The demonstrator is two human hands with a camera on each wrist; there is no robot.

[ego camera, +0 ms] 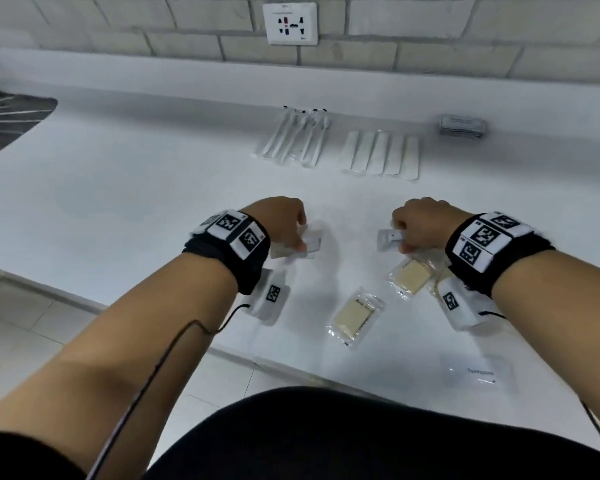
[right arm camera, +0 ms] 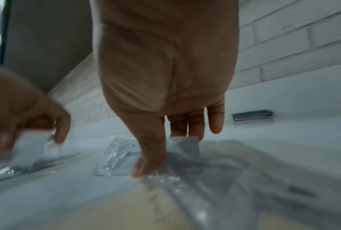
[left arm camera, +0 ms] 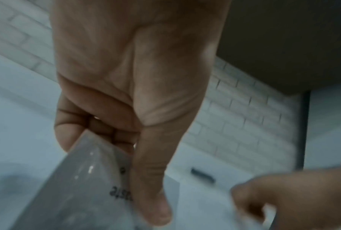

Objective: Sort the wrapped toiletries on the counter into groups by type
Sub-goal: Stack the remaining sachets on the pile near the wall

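My left hand (ego camera: 300,237) pinches a small clear toothpaste packet (ego camera: 310,242) just above the white counter (ego camera: 153,202); in the left wrist view the thumb (left arm camera: 150,186) lies across that packet (left arm camera: 87,186). My right hand (ego camera: 400,239) pinches a similar greyish packet (ego camera: 388,239), seen between thumb and fingers in the right wrist view (right arm camera: 185,147). Two cream soap bars in clear wrap (ego camera: 355,315) (ego camera: 411,275) lie below the right hand. At the back lie a row of wrapped toothbrushes (ego camera: 295,140), a row of flat white packets (ego camera: 381,154) and a grey stack (ego camera: 461,126).
Another toothpaste packet (ego camera: 478,372) lies near the counter's front edge at the right. A dark basin area (ego camera: 7,123) is at the far left. A wall socket (ego camera: 290,24) sits on the brick wall behind. Tiled floor (ego camera: 32,341) shows beyond the counter's front edge.
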